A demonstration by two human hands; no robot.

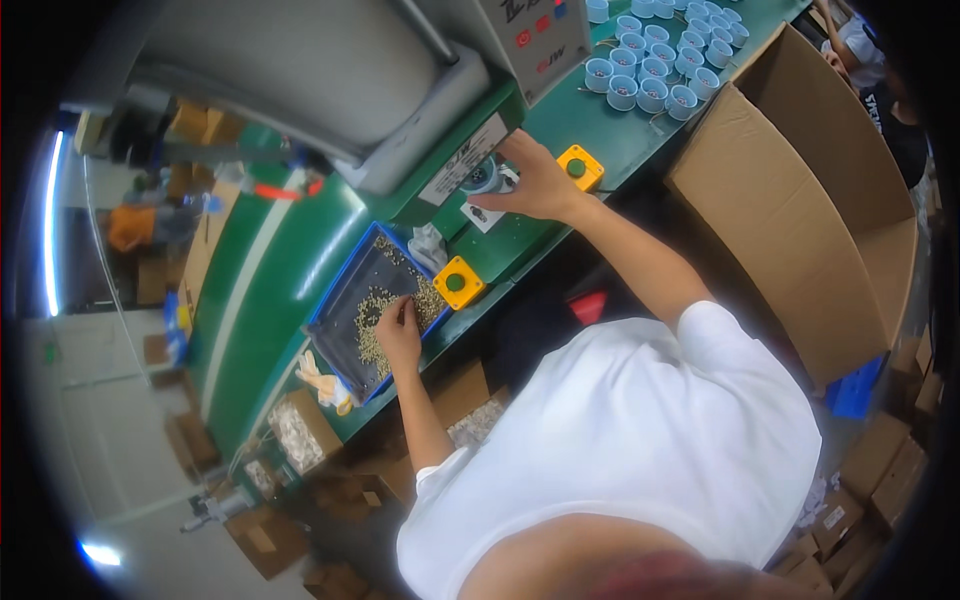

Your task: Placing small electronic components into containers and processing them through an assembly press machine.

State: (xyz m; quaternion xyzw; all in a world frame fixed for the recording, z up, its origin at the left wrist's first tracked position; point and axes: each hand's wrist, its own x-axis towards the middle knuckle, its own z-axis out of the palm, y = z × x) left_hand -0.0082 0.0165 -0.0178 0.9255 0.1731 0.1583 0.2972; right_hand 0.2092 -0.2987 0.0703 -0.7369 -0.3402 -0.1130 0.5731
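Observation:
My left hand is over a blue-rimmed tray strewn with small brass-coloured metal parts. Its fingers are pinched together, and whatever lies between them is too small to make out. Up at the bench machine, my right hand curves around a light-blue round cup, thumb on the near side and fingers on the far side. The machine's green head partly hides the cup and the fingertips. Beneath that hand, a white label with a dark picture lies on the machine's base.
Yellow boxes with green push buttons, one beside the tray and another right of my right hand, flank the work spot. Several light-blue cups stand at the far right. A large open carton borders the bench; gloves lie left.

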